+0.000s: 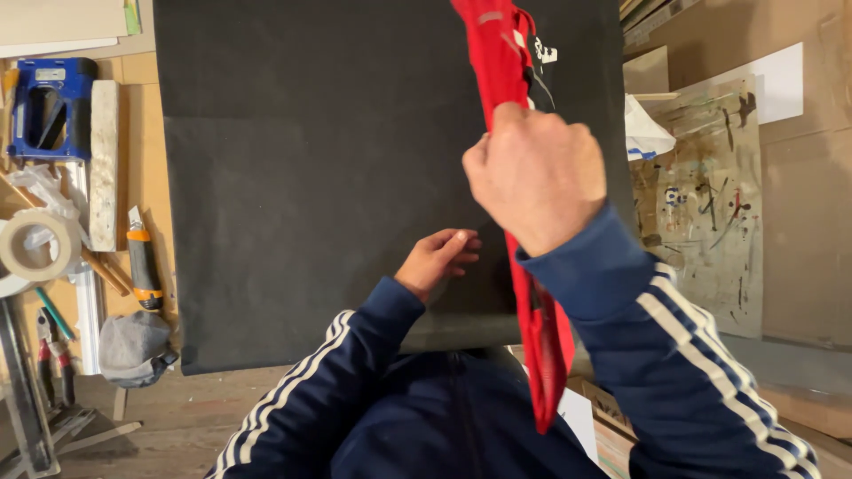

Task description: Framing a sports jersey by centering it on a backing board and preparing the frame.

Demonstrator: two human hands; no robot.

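Observation:
My right hand (pixel 535 174) is raised above a large black sheet (pixel 311 177) and is closed around a long red fabric piece (pixel 543 346) with a white mark near its top. The red fabric runs from the top of the view down past my wrist and hangs in front of my chest. My left hand (pixel 437 259) rests lower on the black sheet near its front edge, fingers curled loosely, holding nothing. Both arms wear dark blue sleeves with white stripes.
On the wooden bench to the left lie a blue tool (pixel 49 106), a roll of tape (pixel 37 246), an orange-and-black utility knife (pixel 142 262), a grey cloth (pixel 133 348) and pliers (pixel 53 355). A paint-stained board (pixel 710 213) leans at right.

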